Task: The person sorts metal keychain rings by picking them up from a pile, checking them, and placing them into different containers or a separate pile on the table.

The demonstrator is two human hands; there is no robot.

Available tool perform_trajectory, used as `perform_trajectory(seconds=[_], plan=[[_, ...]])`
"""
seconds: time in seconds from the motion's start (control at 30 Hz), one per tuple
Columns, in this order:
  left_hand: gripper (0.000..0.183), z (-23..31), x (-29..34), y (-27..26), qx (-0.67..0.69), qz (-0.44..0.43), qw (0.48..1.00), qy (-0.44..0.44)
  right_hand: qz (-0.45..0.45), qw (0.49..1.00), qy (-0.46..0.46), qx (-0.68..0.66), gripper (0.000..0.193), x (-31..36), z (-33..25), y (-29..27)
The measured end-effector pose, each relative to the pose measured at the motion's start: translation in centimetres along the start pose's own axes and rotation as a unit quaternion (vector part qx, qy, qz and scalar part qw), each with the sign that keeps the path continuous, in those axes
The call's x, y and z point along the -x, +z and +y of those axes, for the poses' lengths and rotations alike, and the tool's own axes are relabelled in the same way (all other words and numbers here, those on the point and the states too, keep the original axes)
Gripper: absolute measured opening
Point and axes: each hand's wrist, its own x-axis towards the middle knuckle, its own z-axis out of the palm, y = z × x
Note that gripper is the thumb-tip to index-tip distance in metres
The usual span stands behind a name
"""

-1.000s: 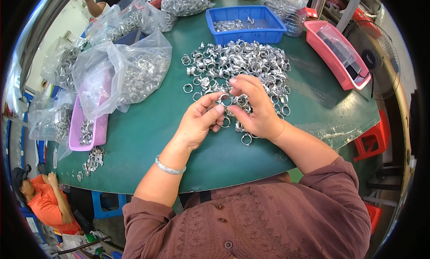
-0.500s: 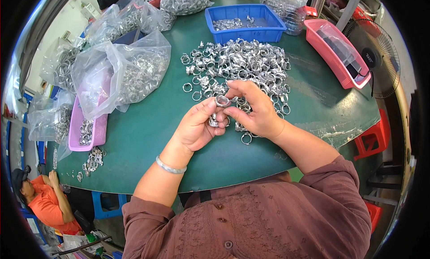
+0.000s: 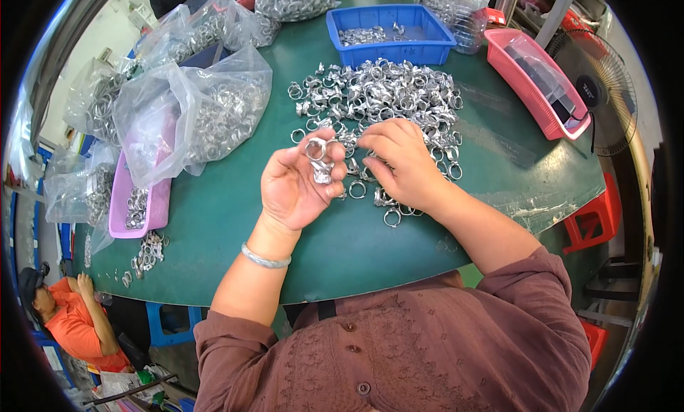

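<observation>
My left hand (image 3: 296,188) is raised with its palm up, left of the pile. Its curled fingers hold a silver metal ring (image 3: 315,149) upright near the fingertips, and another silvery ring piece (image 3: 323,173) rests lower against the fingers. My right hand (image 3: 402,159) is over the near part of a large pile of silver metal rings (image 3: 399,91). Its fingers are bent, with a gap between them and the thumb, and nothing shows held there. A few loose rings (image 3: 392,217) lie on the green table (image 3: 285,284) below that hand.
Beyond the pile stands a blue tray (image 3: 390,56) holding some rings. A pink basket (image 3: 527,91) and a fan (image 3: 595,91) are on the right. Bags of rings (image 3: 228,120) and a purple basket (image 3: 158,212) fill the left. A person in orange (image 3: 78,326) sits at lower left.
My hands have moved apart. The left has shifted left with its rings, palm turned up. The right has let go of the ring and moved slightly right, over the pile.
</observation>
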Motion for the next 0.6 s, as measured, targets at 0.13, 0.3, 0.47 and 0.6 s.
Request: perform_trajectory(seconds=[0.13,0.3,0.47,0.6], plan=[[0.040,0.1,0.0,-0.3,-0.028,0.087,0.994,0.058,-0.073,0.995,0.017,0.068,0.024,0.1,-0.3,0.5],[0.023,-0.2,-0.1,-0.9,-0.036,0.150,0.986,0.068,-0.115,0.984,0.041,0.132,0.019,0.2,-0.8,1.0],[0.017,-0.4,-0.1,-0.9,-0.101,0.212,0.969,0.073,-0.105,0.985,0.041,0.130,0.012,0.3,-0.7,1.2],[0.019,-0.5,-0.2,-0.2,-0.111,0.224,0.965,0.083,-0.054,0.994,0.027,0.092,0.011,0.0,-0.6,1.0]])
